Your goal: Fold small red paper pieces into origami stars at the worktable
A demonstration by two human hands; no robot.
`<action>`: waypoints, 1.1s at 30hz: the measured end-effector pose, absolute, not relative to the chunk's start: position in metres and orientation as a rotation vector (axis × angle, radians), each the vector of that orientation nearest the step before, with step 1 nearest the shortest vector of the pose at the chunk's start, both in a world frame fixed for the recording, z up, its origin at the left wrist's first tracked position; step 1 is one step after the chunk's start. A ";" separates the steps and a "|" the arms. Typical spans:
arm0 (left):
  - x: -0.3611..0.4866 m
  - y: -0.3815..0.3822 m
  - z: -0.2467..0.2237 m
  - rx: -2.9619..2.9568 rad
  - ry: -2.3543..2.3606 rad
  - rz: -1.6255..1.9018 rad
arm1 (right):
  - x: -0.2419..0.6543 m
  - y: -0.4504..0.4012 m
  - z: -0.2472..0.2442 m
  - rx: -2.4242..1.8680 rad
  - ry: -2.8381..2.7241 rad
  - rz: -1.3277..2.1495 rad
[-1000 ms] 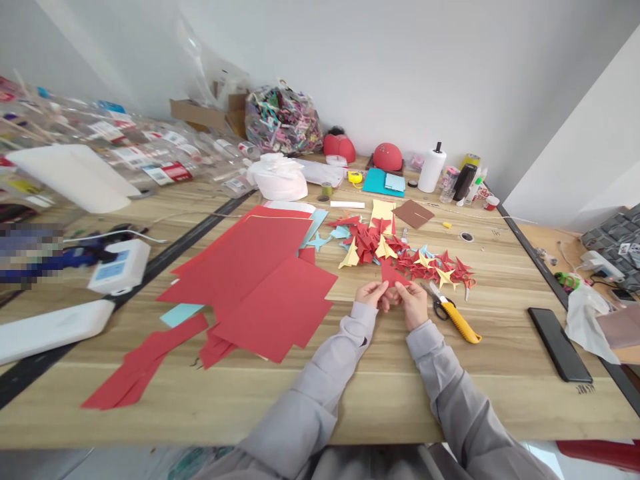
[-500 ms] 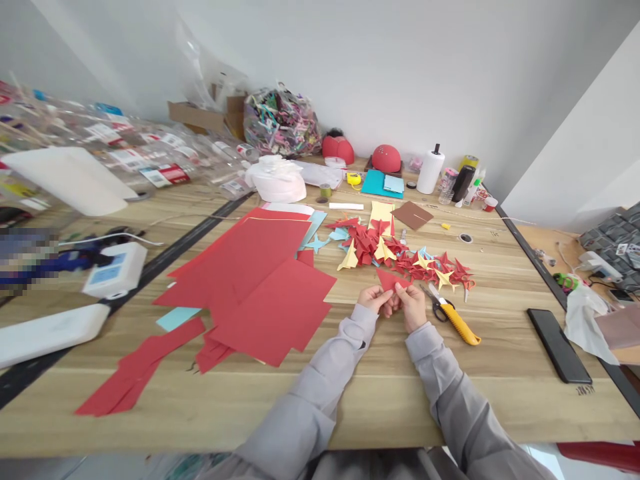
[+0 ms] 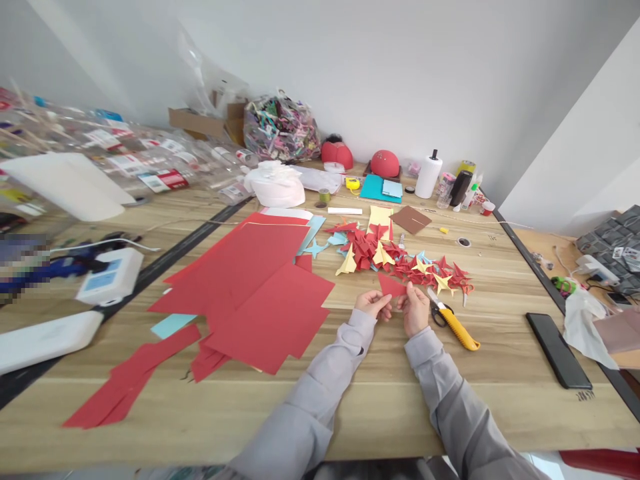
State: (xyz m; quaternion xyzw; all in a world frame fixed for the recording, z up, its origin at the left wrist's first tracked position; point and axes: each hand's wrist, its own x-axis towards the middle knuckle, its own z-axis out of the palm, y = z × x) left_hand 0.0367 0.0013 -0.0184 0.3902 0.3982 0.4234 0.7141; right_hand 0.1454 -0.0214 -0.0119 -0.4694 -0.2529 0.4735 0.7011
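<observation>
Pinching with my right hand point(image 3: 413, 308), I hold a red paper triangle point(image 3: 391, 286) by its right corner. Its long axis runs left from that grip toward my left hand point(image 3: 373, 304), which is curled just below; I can't tell if it has hold.

Left hand point(image 3: 373, 305), right hand point(image 3: 414, 309), one red paper triangle point(image 3: 391, 286), one scissors point(image 3: 440, 315), one phone point(image 3: 559, 351).

A small red paper piece point(image 3: 391, 287), with a triangle shape and sharp corners, is held up tilted by the right hand point(image 3: 414, 310), just beside the open left hand point(image 3: 373, 305), above the wooden table point(image 3: 380, 407).
</observation>
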 end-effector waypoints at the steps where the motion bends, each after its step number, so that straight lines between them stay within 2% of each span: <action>1: 0.036 0.001 -0.018 0.864 0.877 0.932 | 0.145 -0.022 -0.011 -1.049 -0.548 1.064; 7: 0.035 0.001 -0.014 0.863 0.823 0.859 | 0.147 -0.021 -0.010 -1.044 -0.515 1.070; 19: 0.042 -0.003 -0.019 0.960 0.826 0.960 | 0.143 -0.024 -0.012 -1.095 -0.863 1.128; 33: 0.042 -0.009 -0.016 1.053 0.763 0.951 | 0.145 -0.024 -0.007 -1.043 -0.736 1.159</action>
